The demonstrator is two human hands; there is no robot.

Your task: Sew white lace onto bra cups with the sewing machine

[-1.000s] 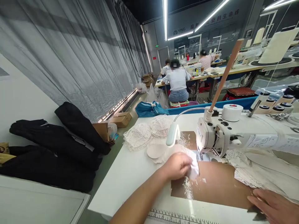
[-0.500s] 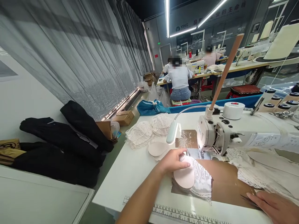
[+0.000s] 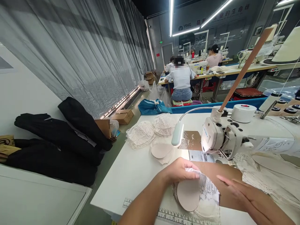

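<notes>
My left hand (image 3: 182, 171) pinches the upper edge of a white lace piece (image 3: 209, 195) joined to a smooth pale bra cup (image 3: 188, 196). The cup lies over the front of the sewing table, close to the printed ruler. My right hand (image 3: 236, 189), slightly blurred, is to the right of the lace and apart from it. A small dark pointed tool, apparently thread snips (image 3: 225, 183), shows along its fingers; most of it is hidden in the hand. Behind both hands stands the white sewing machine (image 3: 215, 137), its needle area above the metal plate (image 3: 199, 156).
Lace cup stacks (image 3: 142, 132) and a loose pale cup (image 3: 161, 150) lie at the table's left. A lamp (image 3: 178, 134) bends over the plate. More lace (image 3: 257, 179) is piled right. Dark garments (image 3: 53, 156) rest left of the table; co-workers (image 3: 181, 78) sit farther back.
My right hand has come in leftward and upward from the right edge, toward the lace. My left hand has lowered slightly with the cup, its grip now on the lace edge. The view shifted a little.
</notes>
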